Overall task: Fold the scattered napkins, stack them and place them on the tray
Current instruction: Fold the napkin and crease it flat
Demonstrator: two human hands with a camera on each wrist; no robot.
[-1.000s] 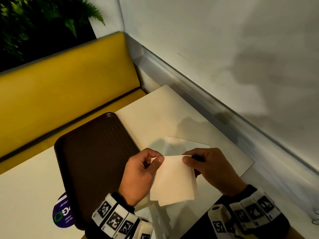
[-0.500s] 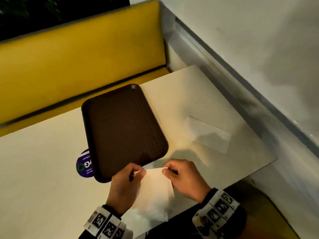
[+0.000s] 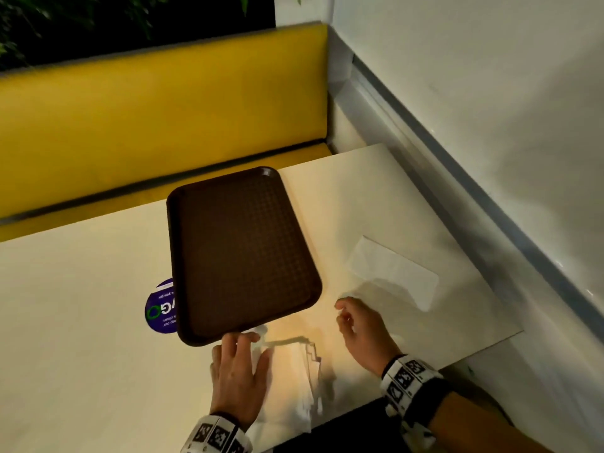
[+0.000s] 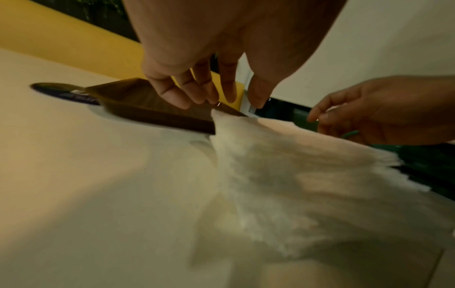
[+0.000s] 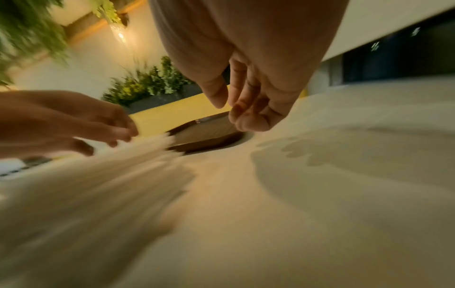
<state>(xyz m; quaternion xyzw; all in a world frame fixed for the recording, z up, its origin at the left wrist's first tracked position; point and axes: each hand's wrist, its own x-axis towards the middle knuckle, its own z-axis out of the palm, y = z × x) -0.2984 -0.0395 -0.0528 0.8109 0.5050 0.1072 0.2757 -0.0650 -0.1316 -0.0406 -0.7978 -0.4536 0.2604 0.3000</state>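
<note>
A dark brown tray lies on the cream table, nothing on it. A white napkin lies at the table's front edge, just below the tray's near corner; it is blurred in the wrist views. My left hand is spread over the napkin's left side with straight fingers; I cannot tell if they touch it. My right hand hovers right of the napkin, loosely curled and holding nothing. Flat on the table at the right lies a second napkin.
A round purple sticker shows from under the tray's left edge. A yellow bench runs behind the table. The wall and its grey ledge close off the right side. The table's front edge is just below the napkin.
Both hands held the napkin up by its top edge; now it lies on the table and both have let go. The right hand has drawn away to the right.
</note>
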